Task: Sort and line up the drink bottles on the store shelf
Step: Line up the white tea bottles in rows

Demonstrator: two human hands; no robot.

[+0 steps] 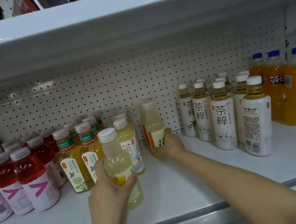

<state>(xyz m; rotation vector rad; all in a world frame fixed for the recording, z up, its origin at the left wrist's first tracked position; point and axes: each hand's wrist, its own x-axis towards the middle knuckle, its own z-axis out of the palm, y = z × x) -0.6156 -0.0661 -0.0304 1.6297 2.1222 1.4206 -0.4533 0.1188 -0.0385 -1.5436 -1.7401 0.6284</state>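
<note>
Both hands are busy: the left hand (pixel 108 184) curls round a pale lemon bottle (pixel 120 166) near the shelf (pixel 174 185) front, and the right hand (pixel 167 143) grips another pale bottle (pixel 154 128) far back by the pegboard. Red drinks (pixel 31 178), green-label teas (pixel 73 158), white tea bottles (pixel 221 115) and orange sodas (pixel 292 89) already stand grouped. What looks left is lining up the lemon ones in the middle gap

Left of the pale-yellow lemon bottle (pixel 120 166) — red drinks (pixel 33 176) with pink-chevron labels; right of it — white-labelled teas (pixel 223 119), orange sodas (pixel 295 92) capped blue.
</note>
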